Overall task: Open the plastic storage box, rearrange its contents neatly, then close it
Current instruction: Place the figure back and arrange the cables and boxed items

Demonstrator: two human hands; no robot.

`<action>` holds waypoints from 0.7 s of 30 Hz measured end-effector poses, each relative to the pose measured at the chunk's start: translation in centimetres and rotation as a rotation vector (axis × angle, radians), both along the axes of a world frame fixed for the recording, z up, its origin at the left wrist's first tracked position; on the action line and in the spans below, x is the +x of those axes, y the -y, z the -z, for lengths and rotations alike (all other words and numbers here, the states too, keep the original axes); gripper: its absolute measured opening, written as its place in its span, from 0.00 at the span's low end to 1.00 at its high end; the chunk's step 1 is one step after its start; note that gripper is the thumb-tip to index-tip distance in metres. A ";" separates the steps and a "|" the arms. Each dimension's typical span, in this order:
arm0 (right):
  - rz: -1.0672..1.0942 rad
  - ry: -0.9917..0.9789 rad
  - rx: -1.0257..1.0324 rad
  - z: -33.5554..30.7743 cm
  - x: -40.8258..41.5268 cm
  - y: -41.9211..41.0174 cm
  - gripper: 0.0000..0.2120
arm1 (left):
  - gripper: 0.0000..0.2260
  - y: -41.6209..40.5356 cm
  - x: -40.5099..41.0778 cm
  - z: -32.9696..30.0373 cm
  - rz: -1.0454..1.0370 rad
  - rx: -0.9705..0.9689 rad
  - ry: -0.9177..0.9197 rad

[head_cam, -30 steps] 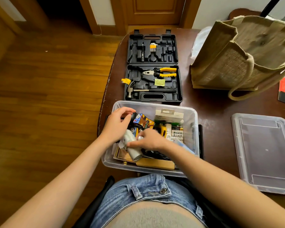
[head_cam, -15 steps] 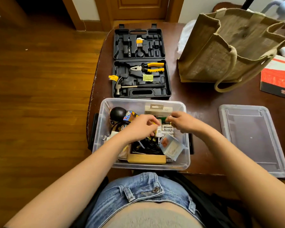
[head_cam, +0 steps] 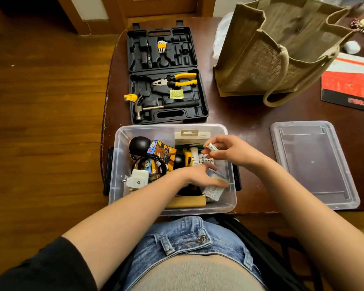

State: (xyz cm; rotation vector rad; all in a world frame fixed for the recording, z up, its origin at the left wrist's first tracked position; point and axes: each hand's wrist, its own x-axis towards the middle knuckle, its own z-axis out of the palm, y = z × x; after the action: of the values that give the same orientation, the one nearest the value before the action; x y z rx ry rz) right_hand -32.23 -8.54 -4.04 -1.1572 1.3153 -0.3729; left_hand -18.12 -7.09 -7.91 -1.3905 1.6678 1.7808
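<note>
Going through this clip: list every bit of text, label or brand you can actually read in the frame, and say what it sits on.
"TOOLS", seen upside down: red and black booklet at the table's right edge.
Print on the white carded pack in the storage box: too small to read.
Marks on the small white cylinder pinched by the right hand: blurred.
Label on the packet under the left hand: unreadable.

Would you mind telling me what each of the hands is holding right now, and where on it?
The right hand pinches a small white cylinder around its middle. The left hand touches a small carton with straight fingers, gripping nothing.
</note>
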 end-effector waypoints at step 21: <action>-0.662 -0.919 -0.412 -0.4 2.4 1.0 0.07 | 0.13 1.8 9.4 -3.3 -0.591 -0.279 -0.108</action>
State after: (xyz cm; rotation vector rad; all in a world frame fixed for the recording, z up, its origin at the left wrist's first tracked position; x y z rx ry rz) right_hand -29.83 -9.52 -3.64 -2.1716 1.5321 0.4644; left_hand -8.69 -8.92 -4.63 -2.1204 1.7286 1.9973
